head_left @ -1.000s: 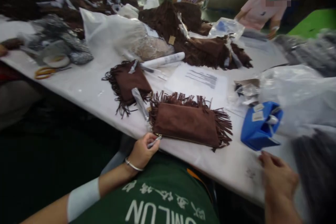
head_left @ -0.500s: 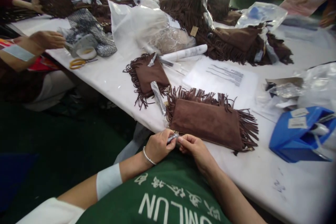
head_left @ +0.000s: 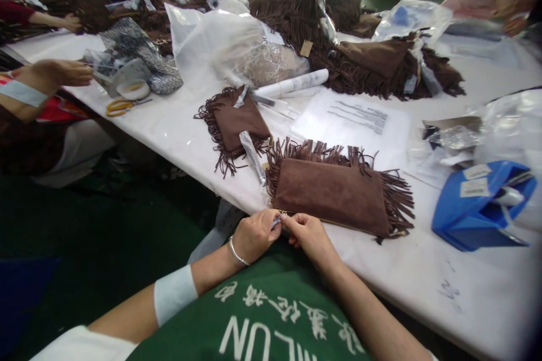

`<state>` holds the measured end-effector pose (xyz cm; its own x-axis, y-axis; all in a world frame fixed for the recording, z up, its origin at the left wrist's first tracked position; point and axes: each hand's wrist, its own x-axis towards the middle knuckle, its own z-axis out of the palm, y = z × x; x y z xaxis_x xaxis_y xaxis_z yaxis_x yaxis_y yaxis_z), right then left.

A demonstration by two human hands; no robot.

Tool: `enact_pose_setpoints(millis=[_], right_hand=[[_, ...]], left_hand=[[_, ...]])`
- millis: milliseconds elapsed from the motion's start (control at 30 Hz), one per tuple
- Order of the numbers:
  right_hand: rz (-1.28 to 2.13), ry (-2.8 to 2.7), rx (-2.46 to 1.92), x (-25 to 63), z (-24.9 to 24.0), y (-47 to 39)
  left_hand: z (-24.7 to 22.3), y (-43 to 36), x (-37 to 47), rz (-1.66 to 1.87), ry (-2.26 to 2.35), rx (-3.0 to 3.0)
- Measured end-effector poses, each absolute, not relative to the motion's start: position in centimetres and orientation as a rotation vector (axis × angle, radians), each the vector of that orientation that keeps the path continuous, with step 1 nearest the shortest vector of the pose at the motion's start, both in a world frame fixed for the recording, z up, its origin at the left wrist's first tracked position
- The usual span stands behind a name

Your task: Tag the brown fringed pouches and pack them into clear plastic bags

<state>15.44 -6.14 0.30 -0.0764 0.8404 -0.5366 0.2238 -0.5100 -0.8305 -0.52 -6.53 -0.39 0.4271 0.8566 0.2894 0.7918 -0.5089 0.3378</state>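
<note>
A brown suede fringed pouch lies flat on the table edge just beyond my hands, its zipper along the side nearest me. My left hand is closed, pinching a small strip of shiny plastic wrap by the zipper's left end. My right hand is closed too, its thumb and finger pinching the strip's other side. Whether a zipper pull sits inside the wrap is hidden by my fingers. Left of the pouch lies a smaller brown fringed pouch with a plastic-wrapped strap end.
A blue box stands at right. Behind the pouches are a printed sheet, a white roll, a clear plastic bag and more fringed bags. Yellow scissors lie at left, near a co-worker's hand.
My right fingers have shifted slightly left, closer against my left fingertips, and cover more of the strip. The view has moved a little; the pouches lie as before.
</note>
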Motion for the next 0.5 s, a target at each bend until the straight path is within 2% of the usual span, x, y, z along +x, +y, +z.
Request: enact_pose_setpoints(millis=[200, 500], right_hand=[[1.761, -0.981, -1.504, 16.5, 0.2, -7.4], [1.788, -0.993, -1.466, 16.6, 0.3, -7.8]], left_hand=[[0.0, -6.9, -0.8, 0.615, 1.469, 2.028], [0.5, -6.9, -0.4, 0.571, 1.383, 1.58]])
